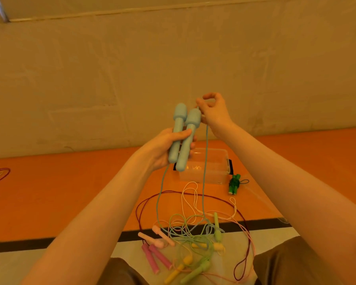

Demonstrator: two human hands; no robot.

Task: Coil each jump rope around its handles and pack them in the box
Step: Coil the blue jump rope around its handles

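Blue plastic handles [183, 136] sit side by side, gripped in the left hand [164, 149], above the clear plastic box [212, 161]. The right hand [213, 110] pinches the thin blue rope [205, 161]. Best wind it tight and neat, lifting it free of the tangled ropes [193, 229] below.

Your forearms are bare, with no sleeves, watch or rings showing on your left hand [162, 148] or right hand [213, 112]. Your legs at the bottom edge wear brown trousers [280, 264] of plain cloth.
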